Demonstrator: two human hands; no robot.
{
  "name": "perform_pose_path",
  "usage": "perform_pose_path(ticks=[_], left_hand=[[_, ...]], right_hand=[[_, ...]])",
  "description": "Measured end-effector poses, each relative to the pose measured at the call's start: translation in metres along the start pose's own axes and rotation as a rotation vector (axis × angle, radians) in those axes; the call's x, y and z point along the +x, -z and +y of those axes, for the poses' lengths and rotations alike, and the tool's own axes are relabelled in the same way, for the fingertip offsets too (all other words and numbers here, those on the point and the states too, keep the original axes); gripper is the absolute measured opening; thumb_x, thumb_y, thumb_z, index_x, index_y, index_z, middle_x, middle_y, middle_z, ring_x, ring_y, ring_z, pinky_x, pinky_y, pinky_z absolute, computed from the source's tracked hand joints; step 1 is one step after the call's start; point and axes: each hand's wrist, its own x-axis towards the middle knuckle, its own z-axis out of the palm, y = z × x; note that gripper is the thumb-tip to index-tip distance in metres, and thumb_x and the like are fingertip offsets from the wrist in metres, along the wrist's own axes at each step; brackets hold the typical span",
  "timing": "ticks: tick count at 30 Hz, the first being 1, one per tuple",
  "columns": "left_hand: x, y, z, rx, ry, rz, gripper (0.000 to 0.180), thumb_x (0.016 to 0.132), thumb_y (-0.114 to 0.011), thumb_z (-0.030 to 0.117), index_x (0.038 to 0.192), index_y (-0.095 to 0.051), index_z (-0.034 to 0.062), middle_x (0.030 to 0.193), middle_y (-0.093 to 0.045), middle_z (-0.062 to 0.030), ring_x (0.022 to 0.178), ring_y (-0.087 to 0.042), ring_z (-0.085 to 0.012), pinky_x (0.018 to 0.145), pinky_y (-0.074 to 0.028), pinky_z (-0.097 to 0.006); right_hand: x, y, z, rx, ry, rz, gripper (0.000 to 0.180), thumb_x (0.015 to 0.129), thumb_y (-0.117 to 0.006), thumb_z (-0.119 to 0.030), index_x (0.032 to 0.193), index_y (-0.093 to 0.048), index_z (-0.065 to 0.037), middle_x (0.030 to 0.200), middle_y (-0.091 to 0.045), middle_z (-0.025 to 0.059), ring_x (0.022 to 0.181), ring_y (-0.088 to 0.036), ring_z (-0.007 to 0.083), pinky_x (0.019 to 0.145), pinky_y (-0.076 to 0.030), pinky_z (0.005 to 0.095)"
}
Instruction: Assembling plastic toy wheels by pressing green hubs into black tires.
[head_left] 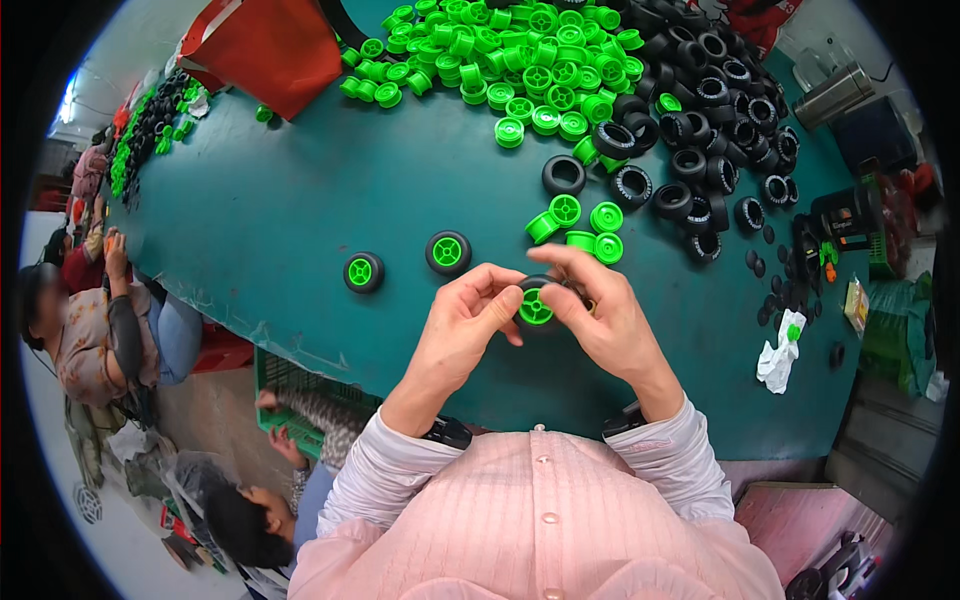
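Observation:
Between my two hands is a toy wheel (535, 307), a green spoked hub with a black tyre around it. My left hand (468, 318) pinches its left side with thumb and fingers. On the other side my right hand (590, 306) grips it, the thumb across the tyre and hub. Part of the tyre is hidden behind my fingers. Two wheels with tyres on, one near my left hand (448, 253) and one farther left (364, 271), lie on the green table. Just beyond my right hand sit several loose green hubs (606, 247).
A big heap of green hubs (520, 50) lies at the far side, beside a pile of black tyres (715, 130). A red bag (262, 60) stands far left. White crumpled paper (779, 362) and small black discs (770, 300) lie right. Other people (95, 335) are at the left.

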Motion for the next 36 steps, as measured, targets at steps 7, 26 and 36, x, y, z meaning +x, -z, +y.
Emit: perform_pose_path(ticks=[7,26,36], left_hand=[[-0.003,-0.005,-0.006,-0.111,-0.005,0.034,0.02,0.099,-0.063,0.013,0.114,-0.061,-0.0006,0.096,-0.066,-0.0039,0.079,-0.063,-0.0109,0.067,-0.054,-0.026],[0.0,-0.013,0.003,-0.141,-0.025,0.145,0.029,0.1,-0.063,0.019,0.121,-0.059,-0.0017,0.11,-0.066,-0.0072,0.088,-0.066,-0.0138,0.067,-0.058,-0.028],[-0.001,-0.015,0.01,-0.114,-0.007,0.093,0.034,0.097,-0.066,0.013,0.125,-0.055,-0.0037,0.108,-0.067,-0.0085,0.095,-0.066,-0.0129,0.072,-0.06,-0.028]], right_hand=[[-0.012,-0.01,0.005,-0.006,0.083,0.084,0.017,0.093,-0.064,-0.004,0.109,-0.062,0.0,0.081,-0.063,0.0102,0.066,-0.059,0.0198,0.061,-0.046,0.0306],[-0.011,-0.003,0.0,0.319,-0.179,0.12,0.025,0.094,-0.069,-0.009,0.115,-0.063,0.002,0.093,-0.064,0.0031,0.075,-0.058,0.0054,0.066,-0.047,0.0228],[-0.017,-0.007,0.015,0.698,-0.342,0.1,0.023,0.095,-0.069,-0.01,0.115,-0.064,-0.001,0.096,-0.065,0.0009,0.055,-0.045,-0.0001,0.046,-0.033,0.0169]])
